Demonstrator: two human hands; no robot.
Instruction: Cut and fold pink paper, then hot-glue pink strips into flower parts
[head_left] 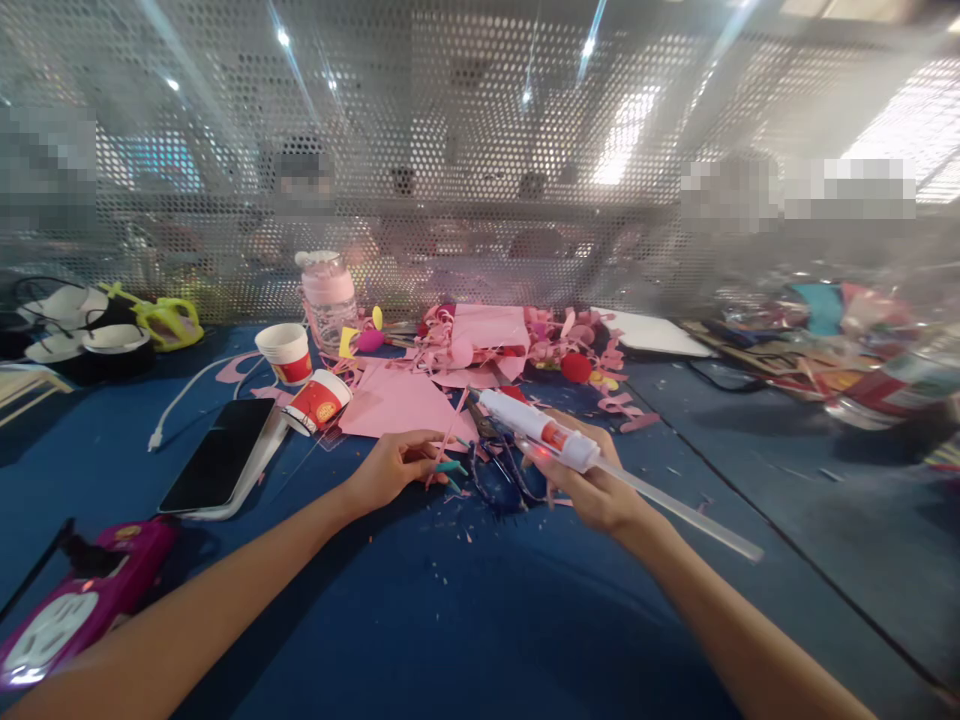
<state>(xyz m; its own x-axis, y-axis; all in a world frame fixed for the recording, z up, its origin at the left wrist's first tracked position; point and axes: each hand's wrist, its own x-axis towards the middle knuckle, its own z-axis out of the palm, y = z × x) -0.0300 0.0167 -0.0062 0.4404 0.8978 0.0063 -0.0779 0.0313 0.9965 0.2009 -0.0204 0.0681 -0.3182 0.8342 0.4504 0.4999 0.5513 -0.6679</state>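
My right hand (592,485) is closed around a white glue gun (540,430) with a clear glue stick (690,515) jutting out behind; its nozzle points left toward my left hand. My left hand (394,465) pinches a thin pink paper strip (448,440) just above the blue table (480,620), with a small teal piece (450,467) at its fingertips. Dark-handled scissors (499,470) lie between the hands. A pink paper sheet (401,405) lies just beyond.
A heap of pink paper scraps (517,345) lies at the back, with two paper cups (300,375), a pink bottle (328,295), a phone (221,455) and a white cable (176,400) on the left. A magenta power strip (82,600) sits near left. Clutter fills the right; a perforated metal screen (480,150) stands behind.
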